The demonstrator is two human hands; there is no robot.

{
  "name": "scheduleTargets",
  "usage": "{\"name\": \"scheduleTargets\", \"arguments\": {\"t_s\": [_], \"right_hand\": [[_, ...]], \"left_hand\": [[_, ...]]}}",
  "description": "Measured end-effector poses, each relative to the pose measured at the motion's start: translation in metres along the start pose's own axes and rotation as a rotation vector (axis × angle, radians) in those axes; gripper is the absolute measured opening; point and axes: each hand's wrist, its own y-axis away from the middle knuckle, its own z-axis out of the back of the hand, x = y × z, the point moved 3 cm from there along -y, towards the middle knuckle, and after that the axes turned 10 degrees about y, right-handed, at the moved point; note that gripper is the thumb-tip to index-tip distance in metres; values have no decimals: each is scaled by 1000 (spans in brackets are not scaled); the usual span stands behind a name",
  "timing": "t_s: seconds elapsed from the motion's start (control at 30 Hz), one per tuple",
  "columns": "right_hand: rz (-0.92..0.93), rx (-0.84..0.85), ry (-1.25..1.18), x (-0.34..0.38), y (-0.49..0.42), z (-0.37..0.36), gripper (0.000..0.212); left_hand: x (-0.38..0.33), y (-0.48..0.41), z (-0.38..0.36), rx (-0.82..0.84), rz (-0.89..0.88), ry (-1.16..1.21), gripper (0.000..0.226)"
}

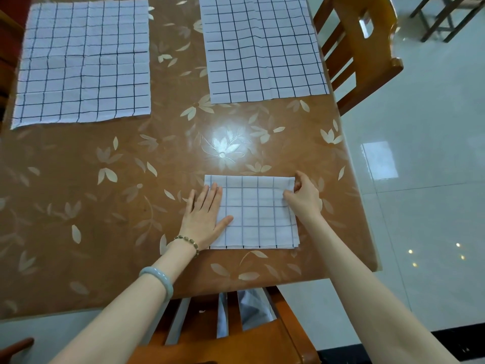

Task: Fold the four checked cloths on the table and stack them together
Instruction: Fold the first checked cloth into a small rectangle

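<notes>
Cloth [258,216], left hand [204,219] flat, right hand [304,199] pinching

Bare table [118,179] lies open across the frame's middle and lower left. Left cloth [81,61] and right cloth [262,48] lie flat at the top, with a bare strip between them. Folded cloth [257,214] fills lower centre. Far chair [362,48] stands against the table's right edge, near chair [236,342] against its bottom edge.

Folded cloth [258,219] nr edge; L cloth [81,61], R cloth [265,46] flat behind.
</notes>
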Motion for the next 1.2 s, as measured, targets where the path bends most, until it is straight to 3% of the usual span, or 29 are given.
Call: {"name": "scheduleTargets", "arguments": {"t_s": [0.1,0.33,0.47,0.53,0.6,0.67,0.73,0.8,1.03,1.2], "right_hand": [[15,-45,-6,-6,-4,0,65],[157,-184,158,-7,0,-1,23],[275,-405,375,2,6,-1,43],[418,-469,465,16,15,-10,55],[631,-392,468,38,27,-32,50],[759,-179,520,52,34,-61,46],[750,-18,653,54,34,-84,53],[686,26,706,44,26,-91,56],[443,-61,744,-18,7,-46,69],[425,-95,734,-29,5,-43,68]], "left_hand": [[0,-1,-1,13,5,-22,97],[-7,-11,16,-28,-9,-104,94],[-8,-19,24,-5,-44,-172,95],[-9,-22,26,-1,-68,-188,97],[-9,-24,25,8,-85,-195,99],[-8,-25,23,19,-96,-193,102],[-7,-26,20,28,-99,-186,104],[-6,-27,19,41,-99,-171,104],[12,-26,11,53,-142,-142,102],[26,-27,12,59,-229,-185,97]]}}
